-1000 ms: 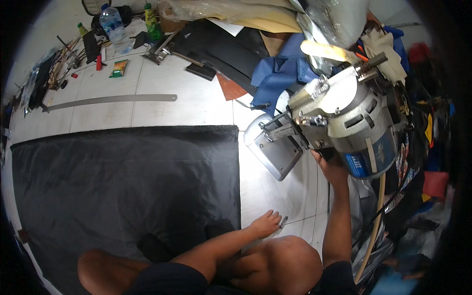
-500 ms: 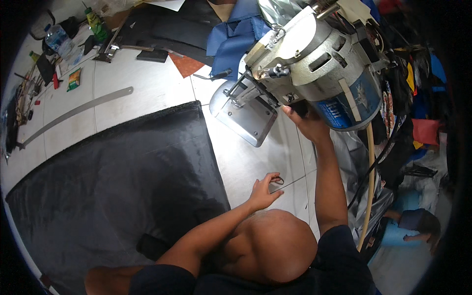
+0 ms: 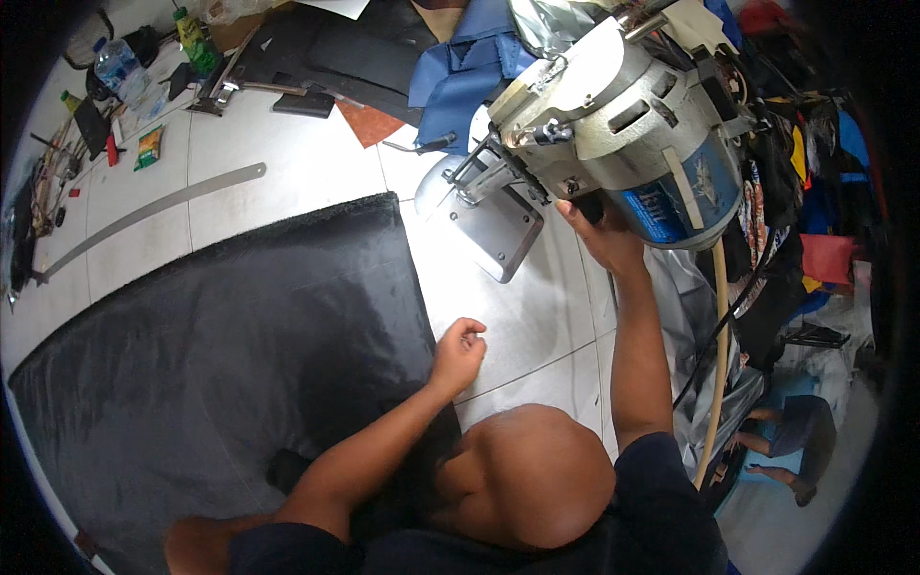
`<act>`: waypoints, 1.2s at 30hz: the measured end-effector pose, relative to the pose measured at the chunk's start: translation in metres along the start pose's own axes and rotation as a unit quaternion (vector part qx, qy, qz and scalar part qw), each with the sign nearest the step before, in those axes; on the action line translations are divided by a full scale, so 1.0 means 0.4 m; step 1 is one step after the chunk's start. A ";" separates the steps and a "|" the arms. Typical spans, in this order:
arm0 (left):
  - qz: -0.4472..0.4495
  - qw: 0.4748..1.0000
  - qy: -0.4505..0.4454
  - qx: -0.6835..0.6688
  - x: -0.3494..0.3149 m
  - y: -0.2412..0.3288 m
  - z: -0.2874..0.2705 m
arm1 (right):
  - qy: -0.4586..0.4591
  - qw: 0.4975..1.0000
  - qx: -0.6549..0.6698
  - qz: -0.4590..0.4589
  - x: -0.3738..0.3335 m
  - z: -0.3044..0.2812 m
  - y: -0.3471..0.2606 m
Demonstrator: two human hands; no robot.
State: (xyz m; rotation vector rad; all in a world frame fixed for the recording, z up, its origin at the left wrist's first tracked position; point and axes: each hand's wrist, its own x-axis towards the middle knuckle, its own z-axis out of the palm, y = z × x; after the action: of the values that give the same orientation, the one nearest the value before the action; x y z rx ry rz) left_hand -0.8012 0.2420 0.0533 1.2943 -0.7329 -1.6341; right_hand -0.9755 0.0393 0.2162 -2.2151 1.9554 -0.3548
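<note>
An upright cloth cutting machine with a pale metal body and a blue motor stands on its flat metal base plate, on the white tiled floor. Beneath the motor, my right hand is closed around its dark handle, the fingers partly hidden by the motor. My left hand hovers over the right edge of a large black fabric sheet. Its fingers are curled in, and whatever lies inside them, if anything, cannot be made out. My bent knee is close below it.
A steel ruler lies beyond the fabric. Blue cloth pieces, a reddish-brown scrap and bottles are farther back. A pale cord hangs from the machine on the right. Another person is at the far right.
My left hand has moved left and up toward the fabric, its fingers curling in; a small dark loop at its fingertips no longer shows. My right hand stays on the handle. The other person's posture has changed.
</note>
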 end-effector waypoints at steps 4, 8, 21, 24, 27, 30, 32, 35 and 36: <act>0.001 0.999 0.014 -0.039 0.015 0.029 -0.079 | -0.068 0.995 0.063 0.048 0.009 -0.018 -0.032; 0.016 0.999 0.027 -0.022 0.040 0.094 -0.141 | -0.076 0.989 0.127 0.021 0.022 -0.013 0.019; 0.138 0.950 0.247 -0.129 0.122 0.361 -0.364 | 0.001 0.996 0.049 -0.068 0.024 -0.010 -0.018; 0.156 0.942 0.255 -0.153 0.139 0.373 -0.395 | 0.065 0.983 -0.093 -0.146 0.019 0.015 0.014; 0.167 0.931 0.290 -0.144 0.149 0.383 -0.406 | -0.066 0.996 -0.057 0.005 0.025 0.005 0.002; 0.179 0.905 0.327 -0.206 0.161 0.398 -0.422 | -0.048 0.995 -0.091 0.001 0.029 0.018 0.010; 0.169 0.890 0.335 -0.257 0.166 0.402 -0.435 | -0.041 0.996 -0.075 -0.029 0.026 0.021 0.017; 0.144 0.887 0.299 -0.321 0.158 0.418 -0.455 | -0.017 0.997 -0.064 -0.037 0.027 0.032 0.074; 0.131 0.881 0.279 -0.360 0.152 0.427 -0.474 | -0.024 0.998 -0.041 -0.042 0.027 0.044 0.064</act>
State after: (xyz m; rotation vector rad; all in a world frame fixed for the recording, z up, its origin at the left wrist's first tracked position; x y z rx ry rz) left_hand -0.5742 0.1300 0.1220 0.9707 0.0731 -1.0571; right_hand -0.9937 0.0246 0.1930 -2.3393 1.8877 -0.2347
